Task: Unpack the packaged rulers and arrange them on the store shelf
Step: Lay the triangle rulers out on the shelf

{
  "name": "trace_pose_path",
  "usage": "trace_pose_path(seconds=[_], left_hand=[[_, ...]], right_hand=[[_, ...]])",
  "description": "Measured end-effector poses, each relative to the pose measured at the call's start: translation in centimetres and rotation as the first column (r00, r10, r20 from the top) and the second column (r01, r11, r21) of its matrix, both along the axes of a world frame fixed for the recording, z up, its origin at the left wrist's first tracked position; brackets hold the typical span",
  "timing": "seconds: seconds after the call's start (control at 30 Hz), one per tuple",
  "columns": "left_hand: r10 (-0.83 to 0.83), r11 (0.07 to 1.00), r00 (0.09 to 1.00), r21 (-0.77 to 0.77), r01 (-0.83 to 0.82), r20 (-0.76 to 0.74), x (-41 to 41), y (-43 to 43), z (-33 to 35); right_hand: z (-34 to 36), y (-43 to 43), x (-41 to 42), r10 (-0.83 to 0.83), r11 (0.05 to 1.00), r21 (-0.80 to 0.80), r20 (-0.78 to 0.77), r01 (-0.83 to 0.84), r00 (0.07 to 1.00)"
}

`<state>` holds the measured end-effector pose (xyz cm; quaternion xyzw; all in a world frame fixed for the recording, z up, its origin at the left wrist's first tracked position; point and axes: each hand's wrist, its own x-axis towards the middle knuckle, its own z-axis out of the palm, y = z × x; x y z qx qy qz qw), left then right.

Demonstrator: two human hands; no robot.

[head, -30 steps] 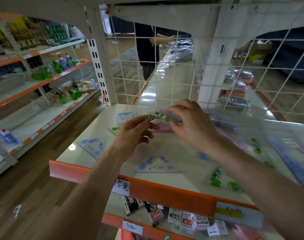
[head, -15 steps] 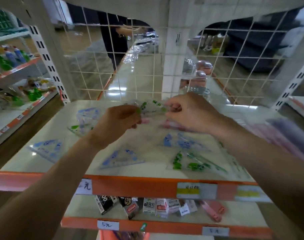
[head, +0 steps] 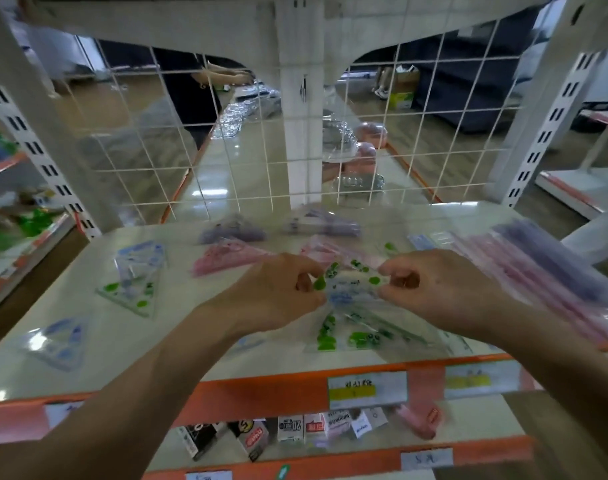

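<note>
My left hand (head: 278, 296) and my right hand (head: 430, 285) pinch the two ends of a clear ruler packet with green print (head: 351, 280), held just above the white shelf (head: 178, 327). Under the hands lies a green-printed ruler set (head: 361, 336). Blue triangle rulers (head: 58, 342) and a blue-and-green triangle (head: 133, 285) lie at the left. Pink packets (head: 223, 259) and purple packets (head: 321, 225) lie farther back. A stack of long pink and purple packaged rulers (head: 545, 271) fills the right side.
A white wire grid (head: 226, 150) backs the shelf, with a white post (head: 301, 109) in its middle. An orange price rail (head: 278, 393) edges the front. Small boxes (head: 288, 427) sit on the lower shelf. A person in dark clothes (head: 191, 95) stands beyond the grid.
The view has swung right and down, bringing the long packets at the right into sight. Both hands still pinch the green-printed packet, now lower over the shelf.
</note>
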<state>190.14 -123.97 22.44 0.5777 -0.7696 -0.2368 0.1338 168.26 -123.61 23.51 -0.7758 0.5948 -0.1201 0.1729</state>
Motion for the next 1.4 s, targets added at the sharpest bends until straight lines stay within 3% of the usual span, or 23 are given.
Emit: trace_pose_path(seconds=[0.23,0.37,0.6,0.73,0.97,1.2,1.4], left_hand=[[0.086,0.996,0.995,-0.028,-0.085,0.059,1.9,-0.3,-0.3],[0.133,0.98,0.978,-0.167,-0.106,0.159,5.5,-0.6,-0.4],[0.311,0.949,0.887,-0.062,-0.308,0.341,10.4,0.7,-0.1],[0.323,0.943,0.861,-0.052,-0.33,0.394,11.1,1.3,-0.6],[0.325,0.943,0.866,-0.064,-0.326,0.38,11.1,1.3,-0.8],[0.519,0.851,0.801,-0.089,-0.518,0.3,18.2,0.7,1.5],[0.463,0.841,0.799,0.094,-0.532,0.383,21.3,0.4,0.7]], right_hand=[[-0.3,-1.6,3.0,0.064,0.998,-0.013,-0.011,-0.064,0.998],[-0.4,-3.1,6.9,0.141,0.989,-0.029,-0.034,-0.142,0.989],[-0.9,-4.0,13.5,0.291,0.946,-0.092,-0.174,-0.31,0.941],[-1.5,-4.1,15.0,0.314,0.936,-0.083,-0.236,-0.341,0.919],[-2.0,-3.9,15.6,0.361,0.914,-0.111,-0.219,-0.391,0.906],[-0.5,-3.9,17.1,0.427,0.885,-0.128,-0.163,-0.448,0.889],[-0.5,-2.6,23.3,0.527,0.842,-0.071,-0.105,-0.535,0.843]])
